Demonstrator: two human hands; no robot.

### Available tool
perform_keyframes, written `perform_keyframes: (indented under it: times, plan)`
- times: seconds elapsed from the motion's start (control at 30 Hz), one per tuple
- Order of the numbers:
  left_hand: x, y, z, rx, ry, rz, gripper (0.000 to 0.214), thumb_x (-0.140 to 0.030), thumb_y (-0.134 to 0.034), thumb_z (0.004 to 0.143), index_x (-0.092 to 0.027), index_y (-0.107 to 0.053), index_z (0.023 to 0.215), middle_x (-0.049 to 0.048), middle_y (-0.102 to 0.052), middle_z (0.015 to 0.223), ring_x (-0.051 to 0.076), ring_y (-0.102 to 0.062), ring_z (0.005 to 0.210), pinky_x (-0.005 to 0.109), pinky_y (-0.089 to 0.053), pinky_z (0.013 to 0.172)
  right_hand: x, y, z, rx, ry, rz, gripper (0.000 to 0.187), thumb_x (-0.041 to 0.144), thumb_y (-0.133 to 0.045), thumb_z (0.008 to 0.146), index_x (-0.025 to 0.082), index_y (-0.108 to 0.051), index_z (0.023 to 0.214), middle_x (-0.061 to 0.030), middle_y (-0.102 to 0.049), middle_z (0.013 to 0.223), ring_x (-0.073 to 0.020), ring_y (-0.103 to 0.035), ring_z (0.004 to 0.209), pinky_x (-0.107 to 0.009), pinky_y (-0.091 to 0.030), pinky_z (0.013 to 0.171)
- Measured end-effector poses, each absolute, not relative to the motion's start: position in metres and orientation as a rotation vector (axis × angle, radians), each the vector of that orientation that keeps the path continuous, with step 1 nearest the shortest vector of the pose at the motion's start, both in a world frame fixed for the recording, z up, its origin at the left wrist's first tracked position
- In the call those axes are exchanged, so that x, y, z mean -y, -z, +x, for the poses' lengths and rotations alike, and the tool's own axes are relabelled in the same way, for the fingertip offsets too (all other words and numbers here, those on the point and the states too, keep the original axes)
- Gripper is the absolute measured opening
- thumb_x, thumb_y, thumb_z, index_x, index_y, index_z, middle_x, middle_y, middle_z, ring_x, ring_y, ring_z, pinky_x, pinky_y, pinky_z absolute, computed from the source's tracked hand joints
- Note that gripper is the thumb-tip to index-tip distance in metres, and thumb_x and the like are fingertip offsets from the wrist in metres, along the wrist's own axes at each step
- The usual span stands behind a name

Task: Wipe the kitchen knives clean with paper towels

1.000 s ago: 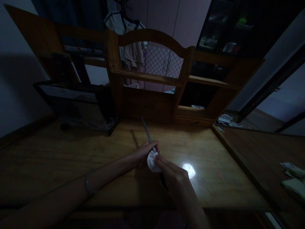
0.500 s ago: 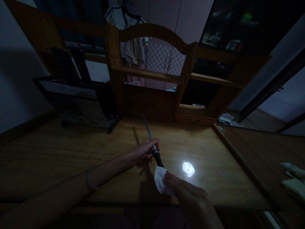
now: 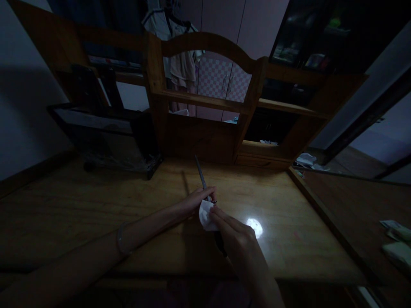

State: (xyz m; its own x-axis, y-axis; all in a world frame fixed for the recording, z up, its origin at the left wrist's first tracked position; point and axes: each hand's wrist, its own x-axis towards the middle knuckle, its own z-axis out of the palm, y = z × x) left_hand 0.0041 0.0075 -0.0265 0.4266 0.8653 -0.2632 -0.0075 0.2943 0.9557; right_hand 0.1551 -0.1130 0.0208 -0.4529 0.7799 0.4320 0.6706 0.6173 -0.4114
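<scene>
Grey rod (image 3: 201,173), held tilted over the middle of a wooden desk (image 3: 282,205), points its tip toward the shelf unit (image 3: 205,100) at the back. A black-framed panel (image 3: 105,137) stands to the left. The right hand (image 3: 239,237) presses a folded white cloth (image 3: 205,217) between its fingers against the rod's black handle (image 3: 220,244), near the guard. The left hand (image 3: 196,200) pinches the rod just above the small metal guard (image 3: 214,201); its lower fingers are partly hidden. Wiping the handle looks like the step in hand; continuing calls for a steady left pinch and even cloth pressure along the handle.
</scene>
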Motion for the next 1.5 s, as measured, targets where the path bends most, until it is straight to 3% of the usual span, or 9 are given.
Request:
perform_keyframes:
  times: [0.23,0.4,0.6,0.7,0.77,0.9,1.17,1.37,1.5]
  plan:
    - [-0.008,0.027,0.003,-0.925,-0.767,1.075,0.038,-0.053,-0.055,0.078,-0.016,-0.056,0.068,-0.004,-0.05,0.05,0.008,-0.044,0.044,0.017,-0.033,0.041,0.113,-0.025,0.155,2.26,-0.244,-1.179,0.057,-0.01,-0.044,0.078,0.014,-0.055,0.129,-0.0144,-0.056,0.132,-0.0247,-0.056,0.119,-0.039,-0.051,0.097]
    - [-0.005,0.021,0.002,-0.957,-0.734,1.057,0.039,-0.054,-0.053,0.08,-0.016,-0.056,0.071,-0.0054,-0.046,0.046,0.005,-0.032,0.033,0.017,-0.015,0.032,0.119,-0.031,0.164,2.255,-0.305,-1.149,0.057,-0.009,-0.041,0.075,0.014,-0.058,0.125,-0.011,-0.06,0.128,-0.0214,-0.058,0.117,-0.034,-0.052,0.096]
    - [-0.002,0.014,0.001,-0.907,-0.706,1.078,0.038,-0.052,-0.048,0.084,-0.016,-0.055,0.073,-0.0064,-0.043,0.042,0.004,-0.027,0.027,0.015,-0.012,0.03,0.136,-0.035,0.172,2.249,-0.344,-1.121,0.055,-0.006,-0.037,0.08,0.018,-0.057,0.125,-0.0067,-0.061,0.127,-0.0189,-0.059,0.115,-0.029,-0.053,0.094]
    - [-0.001,0.012,0.001,-0.883,-0.706,1.067,0.036,-0.051,-0.048,0.084,-0.017,-0.054,0.073,-0.0068,-0.043,0.04,0.005,-0.027,0.027,0.014,-0.017,0.028,0.145,-0.036,0.178,2.287,-0.351,-1.104,0.058,-0.005,-0.038,0.082,0.022,-0.051,0.133,-0.0056,-0.059,0.13,-0.0172,-0.059,0.115,-0.026,-0.052,0.094]
    - [-0.001,0.011,0.001,-0.856,-0.683,1.04,0.035,-0.051,-0.047,0.085,-0.019,-0.054,0.074,-0.0083,-0.038,0.036,0.006,-0.026,0.026,0.015,-0.028,0.029,0.149,-0.034,0.182,2.305,-0.341,-1.072,0.061,-0.004,-0.038,0.082,0.022,-0.045,0.137,-0.0057,-0.057,0.132,-0.0175,-0.057,0.117,-0.025,-0.051,0.094]
    - [0.0,0.013,-0.001,-0.805,-0.673,1.04,0.034,-0.051,-0.045,0.085,-0.019,-0.053,0.076,-0.0094,-0.036,0.034,0.007,-0.023,0.027,0.021,-0.04,0.033,0.151,-0.028,0.185,2.291,-0.289,-1.016,0.059,-0.001,-0.04,0.082,0.02,-0.046,0.136,-0.0072,-0.056,0.133,-0.0189,-0.057,0.117,-0.027,-0.051,0.095]
    - [-0.005,0.023,0.001,-0.88,-0.694,1.158,0.045,-0.058,-0.046,0.083,-0.016,-0.058,0.073,-0.0055,-0.044,0.044,0.005,-0.028,0.029,0.016,-0.014,0.03,0.133,-0.029,0.168,2.304,-0.256,-1.148,0.058,-0.008,-0.038,0.078,0.016,-0.056,0.127,-0.0089,-0.06,0.128,-0.0192,-0.059,0.116,-0.03,-0.053,0.094]
    - [-0.01,0.032,0.003,-0.903,-0.717,1.11,0.043,-0.057,-0.05,0.08,-0.016,-0.058,0.071,-0.0043,-0.05,0.05,0.005,-0.03,0.032,0.018,-0.014,0.033,0.115,-0.027,0.158,2.266,-0.21,-1.203,0.056,-0.009,-0.047,0.076,0.014,-0.058,0.125,-0.0119,-0.059,0.129,-0.0231,-0.058,0.116,-0.035,-0.052,0.097]
    - [-0.013,0.032,0.003,-0.912,-0.703,1.077,0.032,-0.047,-0.055,0.076,-0.015,-0.059,0.068,-0.0047,-0.049,0.049,0.005,-0.033,0.034,0.018,-0.017,0.034,0.112,-0.024,0.16,2.217,-0.294,-1.259,0.056,-0.007,-0.048,0.078,0.018,-0.057,0.127,-0.0109,-0.058,0.13,-0.023,-0.059,0.116,-0.037,-0.052,0.096]
